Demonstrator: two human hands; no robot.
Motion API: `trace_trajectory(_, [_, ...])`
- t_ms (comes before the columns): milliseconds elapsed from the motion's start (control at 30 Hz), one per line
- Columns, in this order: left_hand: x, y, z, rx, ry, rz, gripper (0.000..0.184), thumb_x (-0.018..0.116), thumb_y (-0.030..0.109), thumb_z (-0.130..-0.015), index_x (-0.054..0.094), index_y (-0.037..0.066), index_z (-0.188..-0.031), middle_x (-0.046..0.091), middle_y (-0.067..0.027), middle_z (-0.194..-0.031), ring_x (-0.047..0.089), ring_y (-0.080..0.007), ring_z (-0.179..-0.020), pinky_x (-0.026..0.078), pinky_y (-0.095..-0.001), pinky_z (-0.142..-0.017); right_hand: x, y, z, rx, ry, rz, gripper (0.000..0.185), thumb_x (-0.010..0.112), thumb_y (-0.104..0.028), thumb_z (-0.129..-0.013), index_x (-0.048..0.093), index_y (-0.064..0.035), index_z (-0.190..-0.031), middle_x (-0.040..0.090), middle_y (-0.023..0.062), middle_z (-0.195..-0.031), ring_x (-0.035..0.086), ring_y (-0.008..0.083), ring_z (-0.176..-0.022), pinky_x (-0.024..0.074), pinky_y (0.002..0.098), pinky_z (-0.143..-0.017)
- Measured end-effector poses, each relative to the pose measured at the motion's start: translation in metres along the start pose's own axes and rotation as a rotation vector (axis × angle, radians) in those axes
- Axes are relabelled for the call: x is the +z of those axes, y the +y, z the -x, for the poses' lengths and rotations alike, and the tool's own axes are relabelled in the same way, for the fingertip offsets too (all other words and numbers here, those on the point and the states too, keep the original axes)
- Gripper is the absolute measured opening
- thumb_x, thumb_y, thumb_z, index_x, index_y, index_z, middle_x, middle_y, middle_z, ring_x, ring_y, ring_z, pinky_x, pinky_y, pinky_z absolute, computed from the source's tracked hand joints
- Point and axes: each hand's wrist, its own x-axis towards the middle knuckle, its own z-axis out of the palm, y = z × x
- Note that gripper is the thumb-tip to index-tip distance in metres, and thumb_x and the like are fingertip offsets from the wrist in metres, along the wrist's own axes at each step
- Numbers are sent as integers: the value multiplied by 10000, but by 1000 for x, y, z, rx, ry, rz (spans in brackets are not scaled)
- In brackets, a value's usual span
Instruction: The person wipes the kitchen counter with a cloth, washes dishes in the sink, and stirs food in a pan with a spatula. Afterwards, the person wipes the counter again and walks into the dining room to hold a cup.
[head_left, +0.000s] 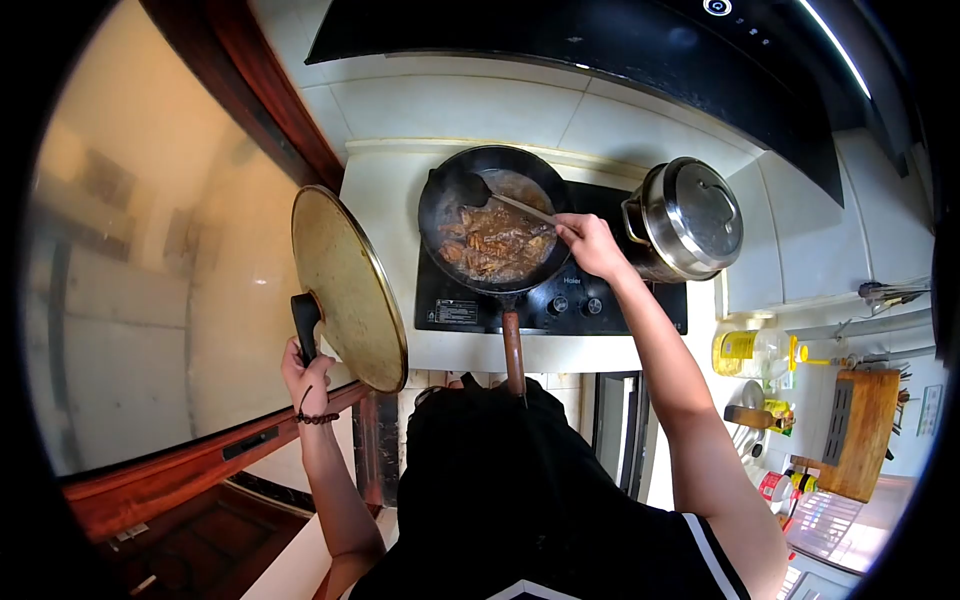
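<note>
A dark wok (432, 226) with a wooden handle sits on the left side of the black gas stove (450, 306). Brown chunks of food (490, 250) lie in bubbling sauce inside it, with some steam over them. My right hand (592, 243) is closed around the handle of a spatula (520, 207), whose dark head rests in the food at the wok's upper left. Off to the left of the counter, my left hand (305, 378) grips the black knob of a large round glass lid (350, 285), which is tilted nearly upright.
A lidded steel pot (690, 220) stands on the stove's right side. Above hangs a black range hood (560, 40). Oil bottles (755, 352) and a wooden cutting board (858, 435) stand along the right counter. A red-framed glass door (150, 250) is close on the left.
</note>
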Motion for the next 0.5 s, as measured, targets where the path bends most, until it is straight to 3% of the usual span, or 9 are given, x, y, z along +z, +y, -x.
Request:
trace_trajectory(100, [2,2,-1,-4,-2,6,250,591,-66,-728,543,71,-932,478,30,-726,393,-43,-514,284,-214,-424,19,-10,-5,71,-30,67,272,630,-124,-945,677,32,-1163,697,270,-1021,711,350,-1015,541,382,-872])
trace_trajectory(133, [2,2,-1,-5,0,9,250,593,-64,-729,546,70,-935,479,30,-726,394,-44,-512,287,-214,-423,33,1,-6,-1,58,85,265,633,-117,-938,684,15,-1163,698,268,-988,717,355,-975,545,395,-841])
trace_trajectory(167, [1,1,-2,-6,0,10,250,593,-64,-729,546,70,-935,479,30,-726,394,-44,-512,287,-214,-423,36,-2,-4,-16,82,65,223,622,-95,-933,692,11,-1117,678,282,-936,711,383,-928,539,408,-789])
trace_trajectory(233, [-3,-3,-4,-14,-19,22,250,597,-59,-729,549,69,-939,484,30,-726,396,-45,-510,291,-214,-421,46,-8,-2,46,53,55,228,580,-68,-907,693,-10,-1096,656,297,-948,648,455,-977,532,471,-829])
trace_trajectory(500, [-5,-10,-7,20,-11,7,245,594,-62,-727,550,60,-935,488,27,-717,397,-45,-512,285,-217,-423,46,-30,8,85,44,82,172,570,-57,-899,685,7,-1009,632,315,-898,633,478,-941,512,501,-775])
